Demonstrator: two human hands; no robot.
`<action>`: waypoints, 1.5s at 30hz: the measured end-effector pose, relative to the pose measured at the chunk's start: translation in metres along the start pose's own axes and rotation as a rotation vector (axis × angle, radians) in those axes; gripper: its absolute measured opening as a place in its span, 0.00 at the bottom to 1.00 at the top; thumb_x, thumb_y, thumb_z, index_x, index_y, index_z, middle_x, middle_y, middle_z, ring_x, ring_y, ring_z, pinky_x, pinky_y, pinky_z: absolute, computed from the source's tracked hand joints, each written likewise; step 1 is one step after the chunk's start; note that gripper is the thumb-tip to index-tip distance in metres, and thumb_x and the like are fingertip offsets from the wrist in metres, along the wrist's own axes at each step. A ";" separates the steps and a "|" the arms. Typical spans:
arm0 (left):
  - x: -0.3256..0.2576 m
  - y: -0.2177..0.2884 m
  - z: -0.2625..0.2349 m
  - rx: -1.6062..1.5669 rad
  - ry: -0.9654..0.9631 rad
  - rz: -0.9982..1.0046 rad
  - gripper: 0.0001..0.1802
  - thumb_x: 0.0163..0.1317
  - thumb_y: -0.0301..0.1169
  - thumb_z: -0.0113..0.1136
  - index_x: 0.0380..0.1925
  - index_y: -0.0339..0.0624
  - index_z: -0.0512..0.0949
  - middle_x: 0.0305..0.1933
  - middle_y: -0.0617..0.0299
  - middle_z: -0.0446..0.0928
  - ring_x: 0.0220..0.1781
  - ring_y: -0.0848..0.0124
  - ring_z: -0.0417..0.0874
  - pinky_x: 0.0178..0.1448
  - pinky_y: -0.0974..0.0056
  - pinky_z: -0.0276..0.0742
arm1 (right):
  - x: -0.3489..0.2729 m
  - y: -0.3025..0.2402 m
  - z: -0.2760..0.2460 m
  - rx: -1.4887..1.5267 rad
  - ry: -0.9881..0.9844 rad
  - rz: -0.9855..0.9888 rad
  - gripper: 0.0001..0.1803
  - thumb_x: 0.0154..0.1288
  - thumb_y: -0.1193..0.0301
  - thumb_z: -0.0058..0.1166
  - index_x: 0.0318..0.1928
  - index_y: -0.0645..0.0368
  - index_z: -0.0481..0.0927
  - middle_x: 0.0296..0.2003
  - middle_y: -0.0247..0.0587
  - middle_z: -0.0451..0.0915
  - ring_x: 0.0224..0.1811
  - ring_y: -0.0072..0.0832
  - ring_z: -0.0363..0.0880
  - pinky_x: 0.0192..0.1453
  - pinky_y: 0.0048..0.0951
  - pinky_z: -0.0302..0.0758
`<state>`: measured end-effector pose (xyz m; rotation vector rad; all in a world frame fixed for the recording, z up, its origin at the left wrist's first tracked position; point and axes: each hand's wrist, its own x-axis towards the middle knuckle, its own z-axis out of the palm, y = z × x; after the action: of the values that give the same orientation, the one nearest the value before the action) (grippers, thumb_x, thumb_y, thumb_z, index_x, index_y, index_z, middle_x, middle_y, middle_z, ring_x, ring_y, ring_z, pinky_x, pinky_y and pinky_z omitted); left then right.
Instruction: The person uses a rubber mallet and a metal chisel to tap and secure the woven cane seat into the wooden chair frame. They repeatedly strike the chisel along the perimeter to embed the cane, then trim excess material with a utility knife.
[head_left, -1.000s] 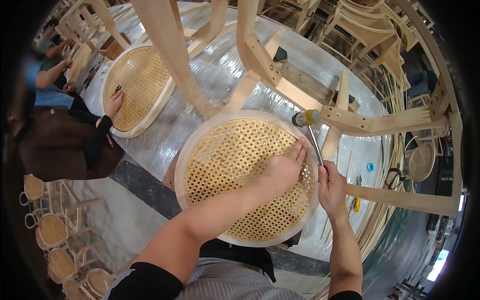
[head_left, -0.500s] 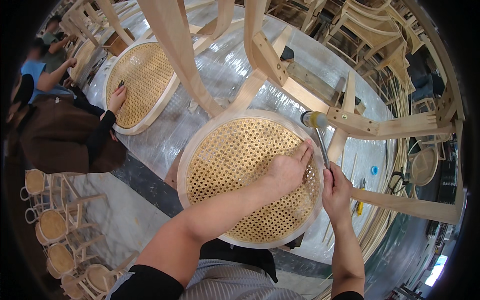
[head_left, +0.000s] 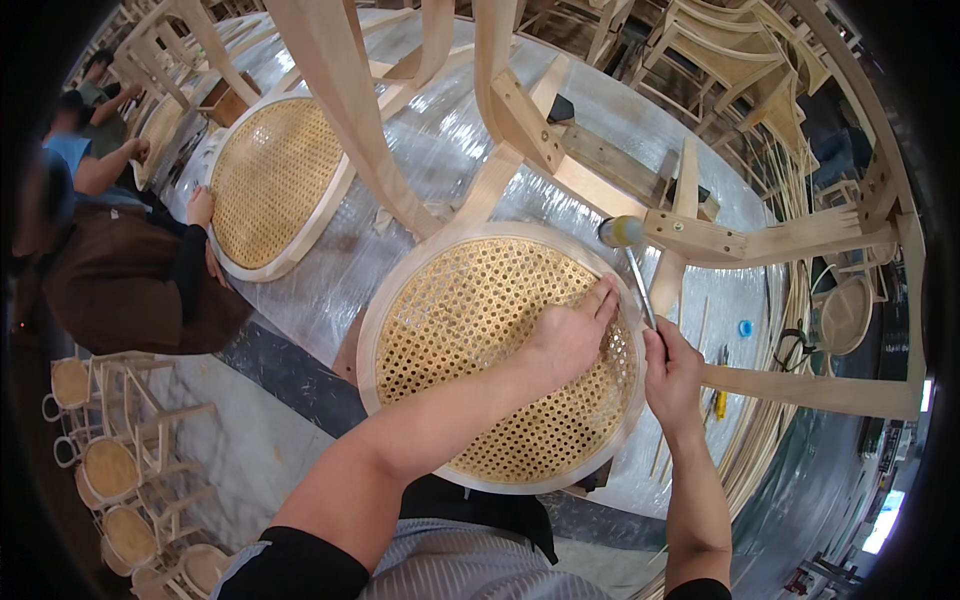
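Hammer (head_left: 623, 233) looks top-heavy; right hand (head_left: 675, 363) wraps fingers round the handle (head_left: 642, 287), a good spot. Left hand (head_left: 572, 338) touches the bendy-looking woven seat (head_left: 470, 320); can't tell if fingers pinch.

No lettering, label, number or sign can be read; any marking on the yellow-and-dark cylindrical hammer head (head_left: 621, 231) or the bright white rectangular panel (head_left: 884, 522) at lower right is too blurred.

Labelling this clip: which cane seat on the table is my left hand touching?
The nearest cane seat: your left hand rests near its right edge; a co-worker's hand is at the next cane seat leftward.
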<state>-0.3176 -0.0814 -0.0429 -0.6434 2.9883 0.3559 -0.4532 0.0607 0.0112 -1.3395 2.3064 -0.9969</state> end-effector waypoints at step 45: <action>0.000 0.011 0.011 -0.011 0.091 0.102 0.40 0.78 0.50 0.59 0.79 0.33 0.70 0.89 0.43 0.58 0.28 0.68 0.89 0.29 0.59 0.82 | -0.043 -0.002 0.005 0.086 0.075 0.147 0.21 0.86 0.67 0.53 0.69 0.68 0.80 0.33 0.45 0.84 0.33 0.27 0.81 0.41 0.31 0.79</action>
<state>-0.3215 -0.0688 -0.0516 -0.5221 3.1157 0.3595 -0.4267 0.0949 0.0054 -1.1006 2.3486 -1.1014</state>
